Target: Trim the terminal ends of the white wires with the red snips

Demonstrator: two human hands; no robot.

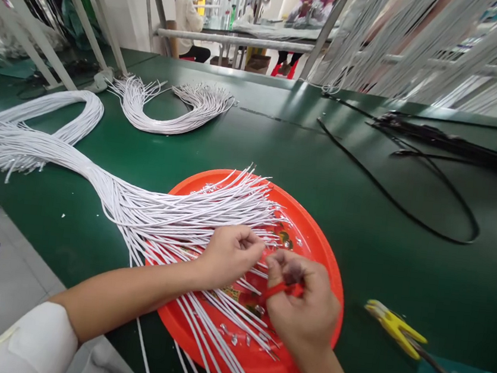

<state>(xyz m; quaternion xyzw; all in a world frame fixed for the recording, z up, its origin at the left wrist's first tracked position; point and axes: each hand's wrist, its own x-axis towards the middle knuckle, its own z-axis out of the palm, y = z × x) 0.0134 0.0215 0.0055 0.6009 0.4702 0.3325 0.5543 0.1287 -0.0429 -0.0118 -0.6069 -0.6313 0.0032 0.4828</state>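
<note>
A thick bundle of thin white wires [178,208] fans out across a round red tray [333,286], their cut ends spread over it. My left hand [229,256] reaches over the wires, its thumb and fingers pinched together; what lies between them is too small to make out. Close to its right, my right hand [304,309] is closed too, its fingers curled and slightly blurred. Something red [275,289] crosses its thumb, and I cannot tell whether it is a band or part of a tool. Small silvery scraps [234,339] lie in the tray.
Yellow-handled pliers [394,327] lie right of the tray on the green table [385,250]. Further white wire bundles [161,124] rest at the back left. A black cable [407,213] loops at the right. Behind the table, a person [187,18] sits beyond a metal rail [238,40].
</note>
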